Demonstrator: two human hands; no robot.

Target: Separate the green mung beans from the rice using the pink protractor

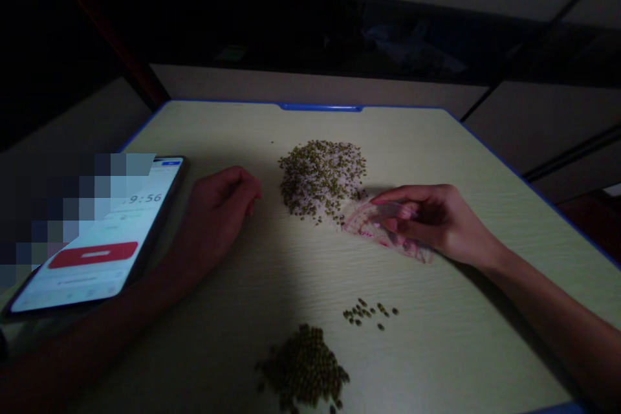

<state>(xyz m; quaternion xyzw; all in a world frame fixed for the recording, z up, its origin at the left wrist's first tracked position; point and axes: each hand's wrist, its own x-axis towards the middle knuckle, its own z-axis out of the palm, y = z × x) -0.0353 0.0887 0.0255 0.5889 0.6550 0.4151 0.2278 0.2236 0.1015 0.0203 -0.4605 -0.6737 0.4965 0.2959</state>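
Note:
My right hand pinches a clear plastic protractor with reddish markings between thumb and fingers. The protractor's curved edge is at the lower right border of a spread pile of green beans mixed with small pale grains. To the left of that pile, my left hand rests with its fingers curled in, and nothing shows in it. Closer to me lies a heap of green beans, with no pale grains visible in it. A small loose group of beans lies just to its upper right.
A phone with a lit screen and a red button lies at the left, beside my left forearm. The pale wood-look table has a blue rim, with a raised blue strip at the far edge. Behind it stands a dark panelled surface.

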